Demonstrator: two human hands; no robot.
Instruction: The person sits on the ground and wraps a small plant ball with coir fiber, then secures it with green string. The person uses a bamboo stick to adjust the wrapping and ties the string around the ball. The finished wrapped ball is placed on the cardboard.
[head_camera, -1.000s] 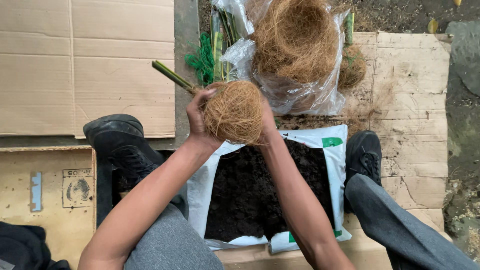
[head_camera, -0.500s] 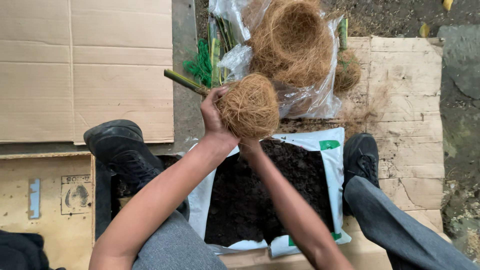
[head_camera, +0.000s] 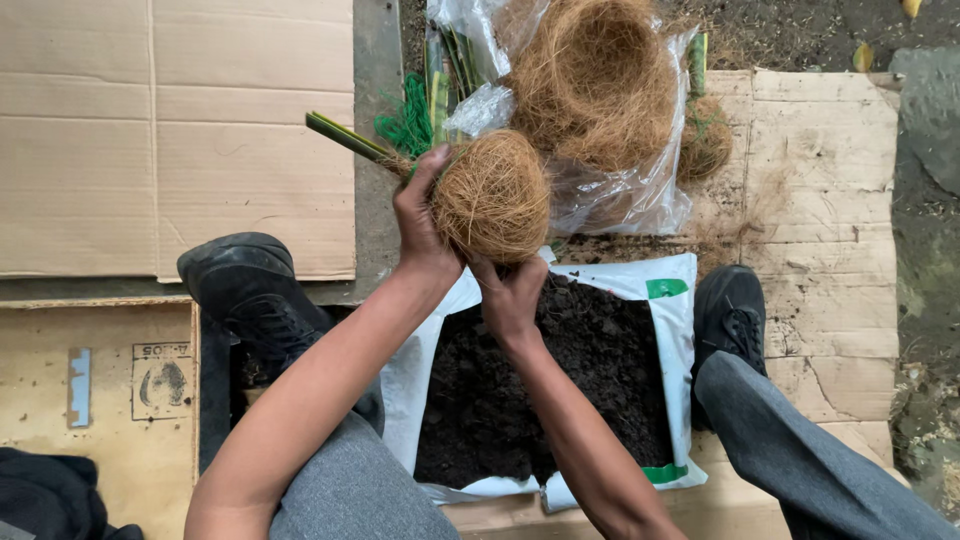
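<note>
Cupping a round brown coconut-fibre ball (head_camera: 493, 195) above the open white bag of dark soil (head_camera: 545, 385), left hand (head_camera: 422, 222) gripped its side; right hand (head_camera: 510, 295) pressed beneath, shaping it.

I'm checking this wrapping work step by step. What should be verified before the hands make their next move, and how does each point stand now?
1. Round brown coconut-fibre ball held by both hands: ok. The left hand grips its side, the right hand supports it from below.
2. Green striped leaf stalk sticking out of the ball: ok, it juts out to the left.
3. Ball over the open white bag of dark soil: ok, at the bag's far edge.
4. Spare fibre nests in the clear plastic bag within reach: ok.
5. Fibre wrap closed all round: cannot tell, the underside is hidden.
</note>
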